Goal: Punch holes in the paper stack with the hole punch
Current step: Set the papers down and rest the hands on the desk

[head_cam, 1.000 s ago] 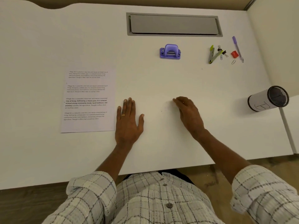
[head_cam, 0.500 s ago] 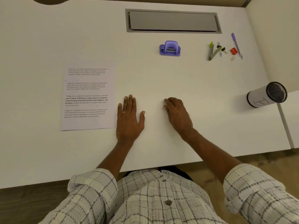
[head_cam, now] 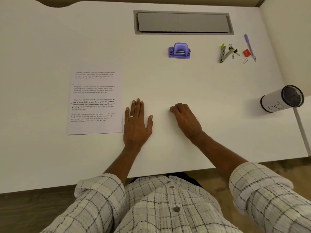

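on the worktop [head_cam: 50,47] just right of the paper stack [head_cam: 96,101], the left hand [head_cam: 137,123] lies spread flat, the right hand [head_cam: 186,118] beyond it loosely curled, empty; the light, floppy sheets probably want pinching at an edge.

- Paper stack [head_cam: 96,101]: four printed paragraphs, each starting "Village life is a peaceful, close-knit, and nature-connected way of living"; part of the third is in bold.
- White cup [head_cam: 273,105]: one large handwritten letter, either "B" or "P".
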A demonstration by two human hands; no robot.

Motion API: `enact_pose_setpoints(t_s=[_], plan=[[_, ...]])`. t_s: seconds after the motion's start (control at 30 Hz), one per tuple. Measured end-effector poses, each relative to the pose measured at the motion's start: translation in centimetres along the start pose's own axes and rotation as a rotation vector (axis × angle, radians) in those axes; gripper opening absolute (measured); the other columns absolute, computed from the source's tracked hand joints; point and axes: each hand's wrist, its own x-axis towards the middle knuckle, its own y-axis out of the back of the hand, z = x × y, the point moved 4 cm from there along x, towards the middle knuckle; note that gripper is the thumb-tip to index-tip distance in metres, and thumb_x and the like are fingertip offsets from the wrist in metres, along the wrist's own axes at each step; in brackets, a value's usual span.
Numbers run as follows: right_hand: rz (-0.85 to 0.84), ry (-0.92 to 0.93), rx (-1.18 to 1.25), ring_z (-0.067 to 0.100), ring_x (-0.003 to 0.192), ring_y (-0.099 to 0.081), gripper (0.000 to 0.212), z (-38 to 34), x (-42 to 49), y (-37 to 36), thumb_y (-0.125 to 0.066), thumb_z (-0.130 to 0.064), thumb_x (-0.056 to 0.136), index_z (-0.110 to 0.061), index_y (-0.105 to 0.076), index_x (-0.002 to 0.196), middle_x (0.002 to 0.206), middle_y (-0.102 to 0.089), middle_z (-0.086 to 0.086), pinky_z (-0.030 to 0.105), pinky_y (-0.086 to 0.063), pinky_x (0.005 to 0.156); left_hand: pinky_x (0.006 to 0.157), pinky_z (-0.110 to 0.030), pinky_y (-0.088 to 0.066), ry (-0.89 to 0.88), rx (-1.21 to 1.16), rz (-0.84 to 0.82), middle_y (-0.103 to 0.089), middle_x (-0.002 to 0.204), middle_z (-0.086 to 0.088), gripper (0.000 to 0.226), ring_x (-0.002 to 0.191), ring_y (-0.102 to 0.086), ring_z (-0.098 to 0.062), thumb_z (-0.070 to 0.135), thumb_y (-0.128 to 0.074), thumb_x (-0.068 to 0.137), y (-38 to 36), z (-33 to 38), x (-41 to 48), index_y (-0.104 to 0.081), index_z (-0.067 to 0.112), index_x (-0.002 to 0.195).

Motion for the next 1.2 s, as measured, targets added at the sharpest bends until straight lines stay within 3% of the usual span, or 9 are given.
enact_pose_setpoints(t_s=[0.13, 0.23, 0.33, 0.43, 0.57, 0.7, 0.83, 1.03, 1.2], plan=[[0.042, -0.143, 0.029, 0.027, 0.095, -0.05, 0.048, 0.2, 0.7, 0.2, -0.057, 0.018, 0.074, -0.004, -0.057, 0.117, 0.108, -0.056, 0.013, 0.033, -0.044, 0.064, 0.131, -0.046, -0.015, 0.005, -0.013, -0.01, -0.017, 0.173, -0.006, 0.069, 0.161, -0.01, -0.019, 0.045, -0.038, 0.107, 0.1, 0.0, 0.0, -0.022, 0.008, 0.163], [0.151, -0.483, 0.293, 0.019, 0.09, -0.05, 0.032, 2.2, 1.7, 1.4, -0.045, 0.011, 0.088, -0.007, -0.062, 0.108, 0.099, -0.057, 0.006, 0.026, -0.038, 0.072, 0.131, -0.046, -0.015, 0.004, -0.016, -0.012, -0.018, 0.172, -0.006, 0.069, 0.161, -0.011, -0.019, 0.044, -0.039, 0.107, 0.2, 0.1, 0.0, -0.023, 0.007, 0.163], [0.154, -0.943, 1.006, 0.017, 0.072, -0.052, 0.026, 5.1, 1.8, 2.2, -0.047, 0.008, 0.092, -0.008, -0.068, 0.091, 0.083, -0.059, 0.003, 0.025, -0.039, 0.066, 0.131, -0.046, -0.015, 0.003, -0.02, -0.022, -0.018, 0.172, -0.007, 0.069, 0.161, -0.011, -0.019, 0.043, -0.041, 0.107, 0.4, 0.1, -0.3, -0.024, 0.007, 0.162], [0.193, -1.193, 1.775, 0.013, 0.07, -0.054, 0.021, 7.0, 1.2, 4.2, -0.052, 0.012, 0.096, -0.003, -0.064, 0.087, 0.081, -0.058, 0.006, 0.019, -0.054, 0.059, 0.131, -0.046, -0.015, 0.012, -0.005, -0.034, -0.017, 0.172, -0.006, 0.069, 0.161, -0.011, -0.018, 0.044, -0.039, 0.107, 0.4, -0.3, -0.4, -0.023, 0.007, 0.163], [0.316, -1.237, 1.97, 0.014, 0.079, -0.059, 0.012, 12.6, -1.6, 9.0, -0.054, 0.006, 0.098, 0.0, -0.064, 0.096, 0.092, -0.062, 0.009, 0.018, -0.059, 0.064, 0.131, -0.045, -0.014, 0.006, 0.031, -0.023, -0.019, 0.172, -0.006, 0.071, 0.161, -0.012, -0.019, 0.048, -0.032, 0.106, 0.3, -0.4, -0.2, -0.024, 0.006, 0.162], [0.433, -1.178, 1.782, 0.01, 0.078, -0.06, 0.012, 20.1, -5.6, 14.1, -0.056, 0.002, 0.098, -0.004, -0.064, 0.093, 0.089, -0.063, 0.005, 0.016, -0.059, 0.067, 0.131, -0.045, -0.014, -0.002, 0.061, 0.003, -0.021, 0.172, -0.007, 0.072, 0.161, -0.014, -0.02, 0.05, -0.03, 0.105, 0.0, -1.1, -0.2, -0.024, 0.006, 0.162], [0.508, -1.091, 1.116, 0.008, 0.063, -0.055, 0.014, 28.3, -10.6, 19.1, -0.06, 0.0, 0.094, -0.006, -0.068, 0.084, 0.064, -0.062, -0.002, 0.024, -0.049, 0.071, 0.131, -0.047, -0.014, -0.026, 0.044, -0.005, -0.02, 0.172, -0.008, 0.074, 0.161, -0.013, -0.021, 0.051, -0.028, 0.104, -0.5, -0.6, -0.1, -0.022, 0.006, 0.163], [0.385, -0.998, 0.418, 0.011, 0.078, -0.063, 0.018, 33.0, -12.7, 21.6, -0.067, -0.012, 0.083, -0.017, -0.078, 0.096, 0.088, -0.074, 0.0, 0.023, -0.046, 0.076, 0.131, -0.047, -0.012, -0.018, 0.045, -0.023, -0.019, 0.172, -0.009, 0.076, 0.161, -0.012, -0.022, 0.052, -0.025, 0.104, -0.1, 0.2, 0.0, -0.02, 0.005, 0.162], [0.369, -0.928, 0.263, 0.019, 0.089, -0.07, 0.019, 33.5, -12.0, 22.6, -0.067, -0.007, 0.08, -0.014, -0.078, 0.093, 0.092, -0.077, 0.004, 0.029, -0.052, 0.087, 0.131, -0.046, -0.009, -0.022, 0.029, -0.019, -0.017, 0.172, -0.007, 0.075, 0.162, -0.009, -0.02, 0.053, -0.026, 0.103, -0.4, -0.1, 0.0, -0.017, 0.009, 0.164]])
